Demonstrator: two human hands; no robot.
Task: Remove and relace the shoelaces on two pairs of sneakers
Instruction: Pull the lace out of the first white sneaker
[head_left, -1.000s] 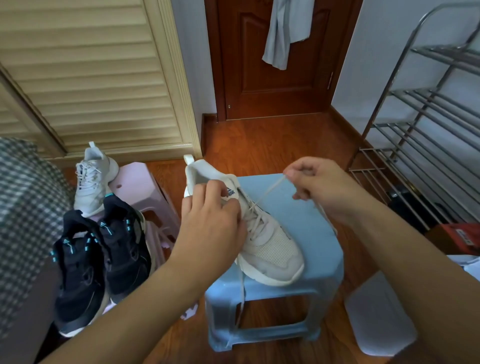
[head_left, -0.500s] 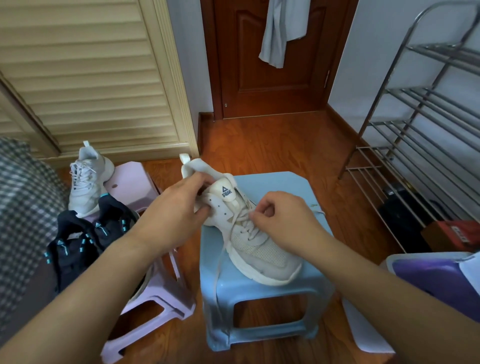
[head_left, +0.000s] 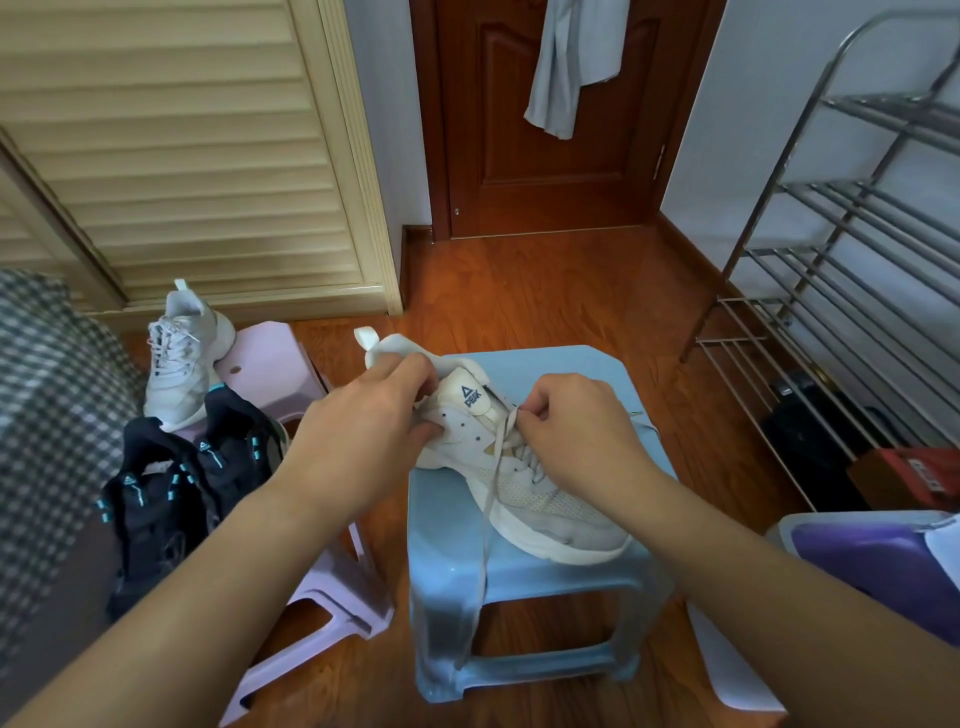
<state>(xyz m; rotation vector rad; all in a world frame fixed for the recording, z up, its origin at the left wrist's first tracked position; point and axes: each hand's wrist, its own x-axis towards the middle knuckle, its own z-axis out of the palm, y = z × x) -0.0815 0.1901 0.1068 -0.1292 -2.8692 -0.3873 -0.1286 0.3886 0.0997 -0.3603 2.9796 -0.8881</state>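
Note:
A white sneaker (head_left: 535, 499) lies on a blue plastic stool (head_left: 524, 577), toe pointing toward me and to the right. My left hand (head_left: 363, 436) grips the sneaker's collar beside the tongue. My right hand (head_left: 576, 431) pinches the white shoelace (head_left: 485, 535) at the upper eyelets. One loose end of the lace hangs down over the stool's front edge. The second white sneaker (head_left: 182, 358) and a pair of black sneakers with teal accents (head_left: 176, 493) sit on a pink stool (head_left: 291, 364) at the left.
A metal shoe rack (head_left: 852, 270) stands at the right, with a red box (head_left: 914, 478) beneath it. A purple-lidded bin (head_left: 872, 566) is at the lower right. A checked cloth (head_left: 47, 415) fills the left edge. Behind are a louvred door and a brown wooden door.
My right hand came down from a raised pull of the lace to the upper eyelets. My left hand shifted from over the tongue to the collar. The view moved slightly.

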